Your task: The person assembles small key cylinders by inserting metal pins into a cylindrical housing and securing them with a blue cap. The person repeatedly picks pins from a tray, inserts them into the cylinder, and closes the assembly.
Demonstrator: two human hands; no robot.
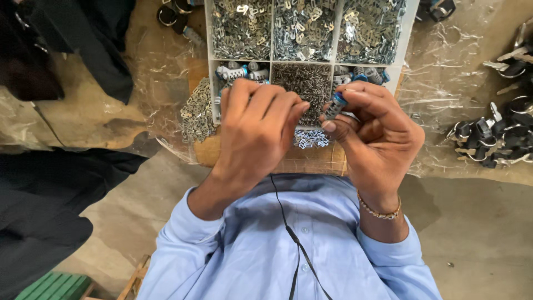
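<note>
The right hand (375, 130) grips a small cylindrical metal lock barrel with a blue end (335, 105) between thumb and fingertips, holding it raised above the near edge of the white compartmented plastic tray (210, 66). The left hand (258, 130) is curled, fingers bent inward with the tips just beside the barrel; whether it pinches a part cannot be told, since the fingers hide it.

The tray's far compartments hold heaps of small flat silver metal stampings (302, 25). The near middle compartment holds fine dark metal pins (305, 83); the near left one holds more blue-ended silver barrels (236, 71). A loose pile of silver metal plates (197, 114) lies on the tabletop (444, 83) left of the tray, on clear plastic sheeting. Black lock bodies with keys (488, 141) lie at the right, well apart from both hands.
</note>
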